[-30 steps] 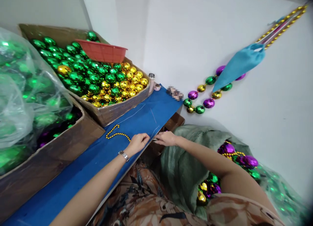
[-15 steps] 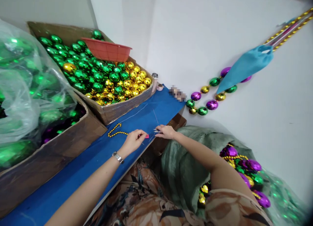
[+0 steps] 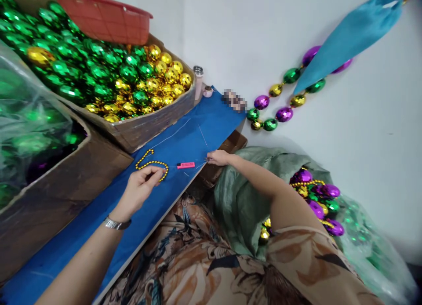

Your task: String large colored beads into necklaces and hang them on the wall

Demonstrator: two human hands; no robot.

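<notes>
My left hand [image 3: 145, 186] is closed in a pinch at the near end of a gold bead string [image 3: 142, 161], which curves over the blue tabletop. A fine thread seems to run from there to the right. A pink lighter [image 3: 186, 165] lies flat between my hands. My right hand [image 3: 218, 157] is closed at the table's front edge around small metal scissors [image 3: 208, 159], whose tips barely show.
Cardboard boxes [image 3: 141, 136] of shiny green and gold balls stand along the left, with a red basket [image 3: 108, 21] on top. A pink bottle [image 3: 198, 83] and cup [image 3: 208, 92] are at the far end. A green sack [image 3: 240, 186] of bead strings sits right.
My left hand has drawn back left, away from the lighter, which now lies uncovered. The bead string's near end has curled with it. The camera view has shifted; my right hand stays near the edge.
</notes>
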